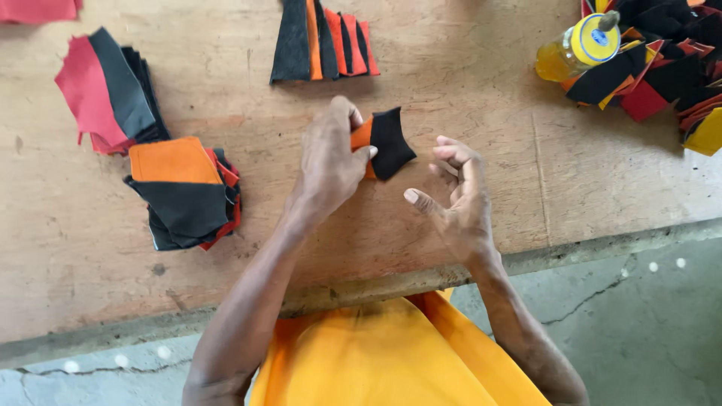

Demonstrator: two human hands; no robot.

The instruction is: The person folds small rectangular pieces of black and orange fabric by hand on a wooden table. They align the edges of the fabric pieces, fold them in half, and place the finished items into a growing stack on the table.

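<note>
Left hand [329,158] closed on a small black-and-orange fabric piece [385,143], thumb and fingers pinching its orange left edge; black part sticking out to the right of the knuckles, flat just above the wooden board [451,83]. Right hand [457,197] empty, open with fingers loosely curled, palm turned toward the left, just beside the piece and below its right corner, not touching it. Piece thus between the two hands, nearer the left, roughly at the middle of the board.

Left of the forearm, well apart: stack of orange, black and red cut pieces [184,192]; above that, a fan of red and black pieces [105,94]. Straight above the held piece, near the far edge: row of black, orange and red strips [323,41]. Top right: yellow bottle [579,49] lying tilted against a heap of black, red and yellow scraps [669,64]. Below the board's near edge: orange cloth [383,357] over the lap, grey cracked floor [639,301] to the right.
</note>
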